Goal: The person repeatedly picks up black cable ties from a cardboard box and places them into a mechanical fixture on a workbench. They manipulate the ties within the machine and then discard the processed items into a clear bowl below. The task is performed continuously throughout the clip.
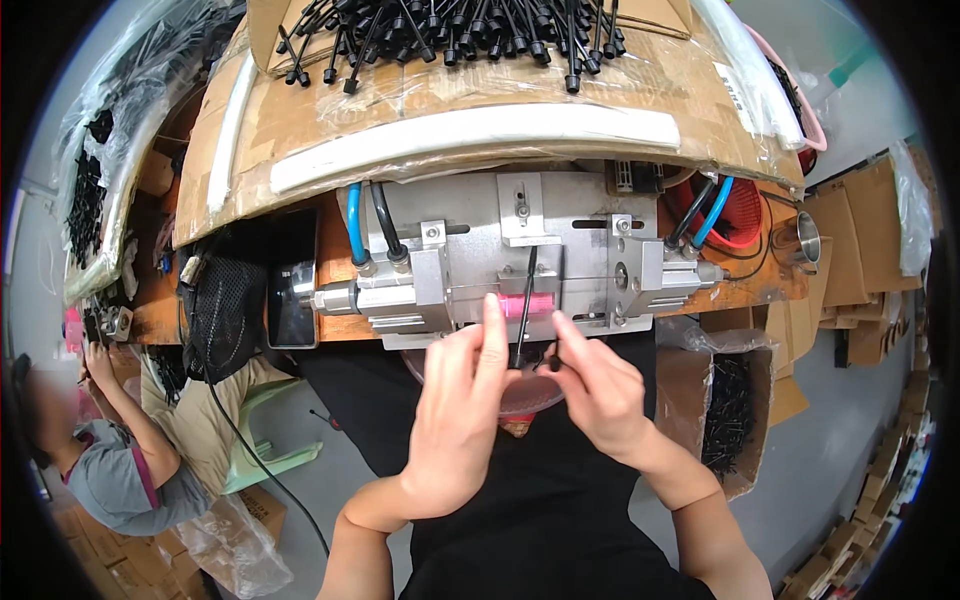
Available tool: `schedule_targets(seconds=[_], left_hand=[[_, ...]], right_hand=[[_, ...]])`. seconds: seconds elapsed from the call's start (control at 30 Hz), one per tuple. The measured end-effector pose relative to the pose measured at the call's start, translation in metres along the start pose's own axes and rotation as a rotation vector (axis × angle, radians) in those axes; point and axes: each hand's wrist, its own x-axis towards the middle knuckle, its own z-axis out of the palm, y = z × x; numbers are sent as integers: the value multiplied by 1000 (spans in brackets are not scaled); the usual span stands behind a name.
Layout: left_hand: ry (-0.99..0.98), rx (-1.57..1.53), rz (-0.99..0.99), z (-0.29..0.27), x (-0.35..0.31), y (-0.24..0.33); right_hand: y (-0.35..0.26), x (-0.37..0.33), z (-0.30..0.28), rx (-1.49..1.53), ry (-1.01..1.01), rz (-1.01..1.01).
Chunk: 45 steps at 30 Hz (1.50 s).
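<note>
My left hand [455, 405] is closed at the lower end of a thin black rod [526, 300], its index finger stretched upward beside it. The rod leans slightly, its upper end near a metal stop block [522, 210]. To the right, my right hand [605, 395] pinches the lower end of a second dark rod [561, 275], partly hidden by the fingers. Behind the rods lies a bright pink cylinder [540, 303] on the metal fixture plate [580, 265]. Silver clamp cylinders, one on the left [400, 300] and one on the right [655, 275], face each other across the plate.
A heap of black capped rods [470, 30] lies on cardboard [420, 90] beyond the fixture. Blue hoses [356, 225] rise behind it. A red basket [735, 215] and metal cup [800, 240] stand right, above a box of black parts [730, 410]. A co-worker [130, 460] sits left.
</note>
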Motion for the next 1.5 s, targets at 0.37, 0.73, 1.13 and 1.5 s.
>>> schedule_targets(seconds=[0.37,0.73,1.13,1.5], left_hand=[[-4,-48,-64,-21,-9,-9],[27,-41,-55,-26,-3,-8],[104,2,-16,-41,23,-5],[-36,3,417,-21,227,-12]], right_hand=[[3,0,17,-66,43,-59],[1,-2,23,-113,-43,24],[-22,8,3,-93,25,23],[36,-152,116,-351,-878,96]])
